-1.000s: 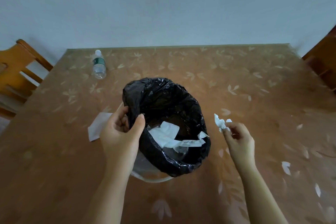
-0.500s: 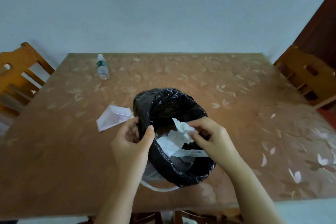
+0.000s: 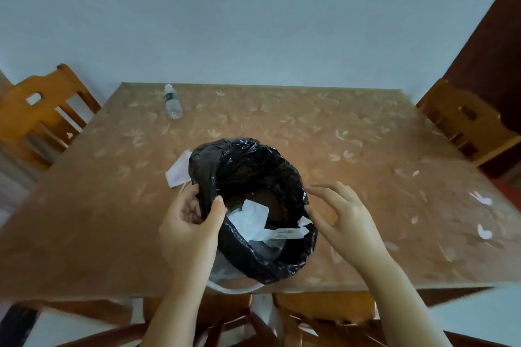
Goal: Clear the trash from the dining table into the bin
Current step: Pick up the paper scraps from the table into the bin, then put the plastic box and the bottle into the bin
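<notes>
Broadly, the dining table (image 3: 324,132) fills the middle of the view, its brown leaf-patterned top running back to a straight far edge against the pale wall (image 3: 253,22); the near edge cuts across just below the bin, and the right edge slants away toward a wooden chair (image 3: 462,127). A second chair (image 3: 42,110) stands off the left edge, and more chair wood shows under the near edge. The right half of the tabletop is open, and so is the strip between the bin and the far edge.

The bin (image 3: 253,205), lined with a black bag, stands near the near edge, roughly centred (its pale base slightly overhangs or meets that edge; I cannot tell which). White paper scraps (image 3: 251,217) and a long printed strip lie inside it.

The left hand (image 3: 191,222) grips the bag's left rim, thumb inside, fingers curled outside. The right hand (image 3: 344,217) sits just beside the right rim with fingers spread and loose, holding nothing; its thumb tip seems to touch the bag.

A white napkin (image 3: 177,169) lies on the table just behind the bin's left side, partly hidden by it. A small plastic water bottle (image 3: 172,101) lies near the far left corner, well apart from everything else.
</notes>
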Demonstrator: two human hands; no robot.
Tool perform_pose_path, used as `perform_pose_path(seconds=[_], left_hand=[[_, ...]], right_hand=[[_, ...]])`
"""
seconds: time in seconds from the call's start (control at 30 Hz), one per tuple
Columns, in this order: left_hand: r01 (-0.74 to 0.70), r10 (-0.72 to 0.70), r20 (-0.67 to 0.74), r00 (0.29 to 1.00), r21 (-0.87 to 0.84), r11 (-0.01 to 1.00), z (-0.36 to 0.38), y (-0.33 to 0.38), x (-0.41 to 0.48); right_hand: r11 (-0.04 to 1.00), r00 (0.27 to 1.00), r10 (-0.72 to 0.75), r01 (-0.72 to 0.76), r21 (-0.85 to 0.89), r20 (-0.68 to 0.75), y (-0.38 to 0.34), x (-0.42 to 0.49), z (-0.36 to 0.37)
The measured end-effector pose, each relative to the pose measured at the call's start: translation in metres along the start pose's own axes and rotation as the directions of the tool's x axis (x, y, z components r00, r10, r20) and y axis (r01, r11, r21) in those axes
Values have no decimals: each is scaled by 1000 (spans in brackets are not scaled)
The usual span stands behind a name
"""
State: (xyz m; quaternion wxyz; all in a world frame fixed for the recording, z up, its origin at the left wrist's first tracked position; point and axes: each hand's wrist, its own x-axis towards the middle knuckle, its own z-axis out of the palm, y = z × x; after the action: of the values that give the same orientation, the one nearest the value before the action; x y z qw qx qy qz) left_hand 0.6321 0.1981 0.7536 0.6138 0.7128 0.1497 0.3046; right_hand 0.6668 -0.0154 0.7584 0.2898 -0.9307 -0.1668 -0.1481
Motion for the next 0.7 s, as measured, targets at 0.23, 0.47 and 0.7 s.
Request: perform_pose_path(seconds=[0.23, 0.47, 0.7], left_hand=[[-5, 0, -269, 963, -20, 1000, -60, 11, -15], [-1, -4, -402, 916, -12, 1000, -132, 17, -17], [-93, 53, -462, 885, -63, 994, -208, 12, 23]], right_hand=[[1000, 996, -13, 13, 4, 91, -17, -16, 13], [995, 985, -102, 99, 27, 140, -69, -24, 41], [992, 984, -124, 125, -2, 128, -131, -23, 84]])
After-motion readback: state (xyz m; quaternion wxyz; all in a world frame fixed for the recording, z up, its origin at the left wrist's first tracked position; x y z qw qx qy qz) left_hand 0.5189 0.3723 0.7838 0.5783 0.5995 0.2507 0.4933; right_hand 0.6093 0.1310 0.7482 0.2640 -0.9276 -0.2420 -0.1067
